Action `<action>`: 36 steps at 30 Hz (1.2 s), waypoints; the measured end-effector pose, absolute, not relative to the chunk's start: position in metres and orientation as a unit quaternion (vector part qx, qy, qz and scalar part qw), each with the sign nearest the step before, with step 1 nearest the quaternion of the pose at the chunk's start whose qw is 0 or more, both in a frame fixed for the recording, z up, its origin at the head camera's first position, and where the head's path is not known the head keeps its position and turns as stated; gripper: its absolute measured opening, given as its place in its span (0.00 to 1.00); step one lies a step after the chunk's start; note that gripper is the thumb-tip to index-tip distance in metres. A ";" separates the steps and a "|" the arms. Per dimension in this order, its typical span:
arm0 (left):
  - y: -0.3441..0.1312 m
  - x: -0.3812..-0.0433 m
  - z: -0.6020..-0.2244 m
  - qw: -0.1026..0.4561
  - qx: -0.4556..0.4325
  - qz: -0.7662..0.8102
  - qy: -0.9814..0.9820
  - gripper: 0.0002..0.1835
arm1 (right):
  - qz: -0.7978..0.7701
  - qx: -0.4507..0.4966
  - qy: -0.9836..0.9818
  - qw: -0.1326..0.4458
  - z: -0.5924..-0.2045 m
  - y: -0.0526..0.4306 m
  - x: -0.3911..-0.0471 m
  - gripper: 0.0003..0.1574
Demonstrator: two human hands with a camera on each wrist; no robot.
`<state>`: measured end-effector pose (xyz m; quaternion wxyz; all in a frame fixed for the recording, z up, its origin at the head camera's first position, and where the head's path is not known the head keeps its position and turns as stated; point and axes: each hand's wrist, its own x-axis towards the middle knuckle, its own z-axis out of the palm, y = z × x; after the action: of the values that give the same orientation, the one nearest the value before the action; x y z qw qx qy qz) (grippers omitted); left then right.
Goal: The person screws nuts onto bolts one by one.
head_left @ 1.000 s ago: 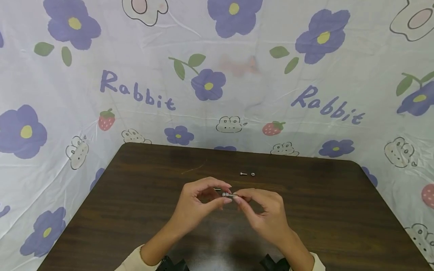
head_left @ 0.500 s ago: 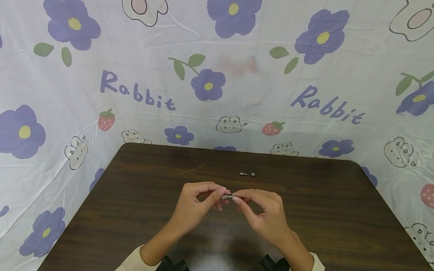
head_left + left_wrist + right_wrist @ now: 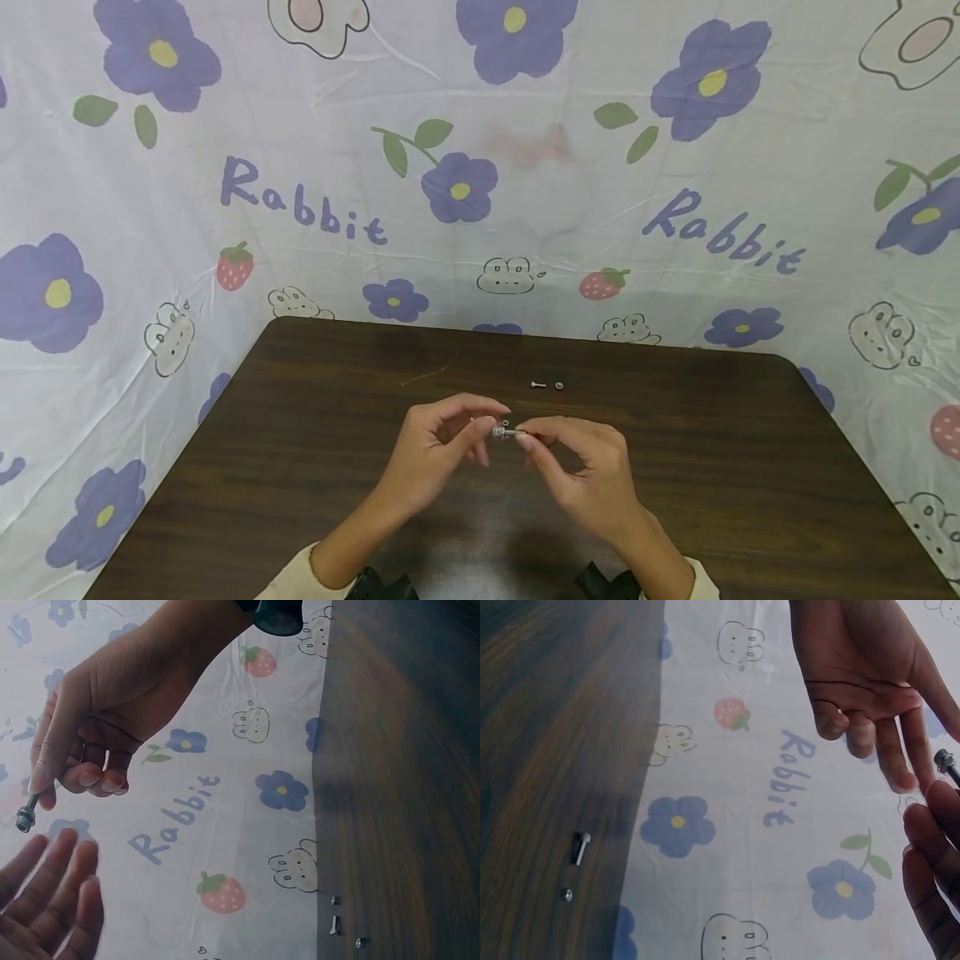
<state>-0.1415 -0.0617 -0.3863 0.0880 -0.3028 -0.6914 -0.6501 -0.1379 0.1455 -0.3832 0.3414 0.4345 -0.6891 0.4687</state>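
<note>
My right hand (image 3: 588,467) pinches the threaded end of a small metal bolt (image 3: 501,432) between thumb and index finger. The bolt lies about level in the head view, its thicker end towards my left hand (image 3: 435,437), with a nut-like ring (image 3: 26,817) around it by the head. My left thumb tip is right at that thicker end, while the index finger stands raised above it. In the right wrist view, the left fingers (image 3: 891,757) are loosely extended beside the bolt. A small nut (image 3: 506,423) shows on the table just behind the bolt.
Farther back on the dark wooden table (image 3: 337,367) lie another small bolt (image 3: 537,385) and a second nut (image 3: 558,386). A white cloth (image 3: 540,200) printed with flowers and rabbits hangs behind the table. Black wrist mounts (image 3: 382,583) show at the bottom edge.
The left thumb and fingers closed in on the bolt's head end, then the index finger lifted away again, exposing the nut behind. The right hand keeps its pinch almost in place.
</note>
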 end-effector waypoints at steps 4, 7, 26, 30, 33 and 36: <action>-0.062 -0.141 -0.386 0.122 -0.328 -0.645 -0.679 0.14 | 0.469 0.433 -0.689 0.343 -0.384 0.146 -0.139 0.11; -0.062 -0.143 -0.387 0.140 -0.349 -0.640 -0.670 0.14 | 0.468 0.434 -0.687 0.347 -0.384 0.146 -0.140 0.11; -0.062 -0.143 -0.387 0.101 -0.327 -0.647 -0.681 0.04 | 0.465 0.442 -0.683 0.350 -0.383 0.145 -0.139 0.11; -0.061 -0.143 -0.386 0.093 -0.315 -0.635 -0.699 0.10 | 0.464 0.442 -0.683 0.351 -0.383 0.145 -0.138 0.12; -0.061 -0.142 -0.386 0.081 -0.308 -0.634 -0.704 0.10 | 0.465 0.440 -0.682 0.353 -0.384 0.144 -0.138 0.12; -0.061 -0.140 -0.387 0.071 -0.310 -0.646 -0.694 0.04 | 0.468 0.441 -0.679 0.354 -0.384 0.144 -0.138 0.12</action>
<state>-0.1404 -0.0608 -0.3866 0.0706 -0.3101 -0.6941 -0.6458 -0.1381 0.1441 -0.3839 0.3540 0.4409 -0.6791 0.4681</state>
